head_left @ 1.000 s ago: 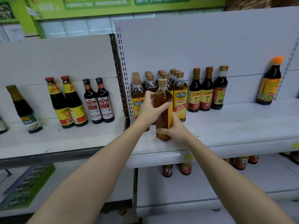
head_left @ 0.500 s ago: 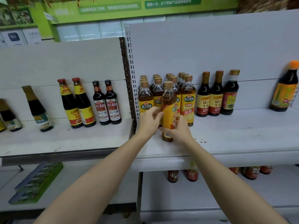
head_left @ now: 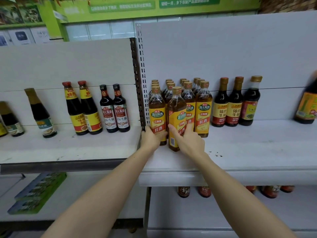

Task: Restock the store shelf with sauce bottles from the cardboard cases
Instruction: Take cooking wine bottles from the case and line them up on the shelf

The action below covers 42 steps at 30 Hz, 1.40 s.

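Both bare forearms reach forward and up, converging. The left hand [head_left: 151, 139] curls its fingers round the base of one bottle; the right hand [head_left: 187, 140] grips the neighbouring bottle, thumb on its front.

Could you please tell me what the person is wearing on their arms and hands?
Nothing shows: the left hand and right hand are bare, with no gloves, rings or watch, and both forearms are uncovered, with no sleeve in view.
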Each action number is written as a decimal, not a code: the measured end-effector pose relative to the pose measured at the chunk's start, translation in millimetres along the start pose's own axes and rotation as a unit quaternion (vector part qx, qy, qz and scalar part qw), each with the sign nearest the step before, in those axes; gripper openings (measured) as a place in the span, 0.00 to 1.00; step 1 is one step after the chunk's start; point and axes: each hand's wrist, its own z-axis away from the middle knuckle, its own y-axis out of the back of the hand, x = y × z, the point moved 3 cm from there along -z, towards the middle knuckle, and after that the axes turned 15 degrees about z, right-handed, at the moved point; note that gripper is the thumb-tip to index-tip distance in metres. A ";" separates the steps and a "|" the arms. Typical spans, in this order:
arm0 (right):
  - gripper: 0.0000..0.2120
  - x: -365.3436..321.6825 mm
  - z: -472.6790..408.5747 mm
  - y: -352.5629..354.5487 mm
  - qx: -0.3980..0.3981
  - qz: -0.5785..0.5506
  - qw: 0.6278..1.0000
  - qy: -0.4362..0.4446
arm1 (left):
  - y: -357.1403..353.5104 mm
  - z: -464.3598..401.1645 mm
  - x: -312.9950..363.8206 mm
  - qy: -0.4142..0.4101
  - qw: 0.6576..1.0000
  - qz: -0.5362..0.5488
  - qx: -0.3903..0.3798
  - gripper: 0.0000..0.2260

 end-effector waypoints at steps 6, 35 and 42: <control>0.41 -6.7 -8.9 1.1 0.015 0.008 1.000 -0.018 | 5.6 -4.7 -16.6 -0.028 0.998 -0.031 -0.044 0.30; 0.18 -7.2 -18.1 -30.6 0.045 -0.020 0.998 0.037 | 3.4 -2.6 -22.7 -0.047 0.996 -0.072 -0.035 0.34; 0.16 -8.0 -21.6 -33.2 0.054 0.025 0.998 0.021 | 3.7 -4.3 -23.2 -0.048 0.996 -0.064 -0.039 0.32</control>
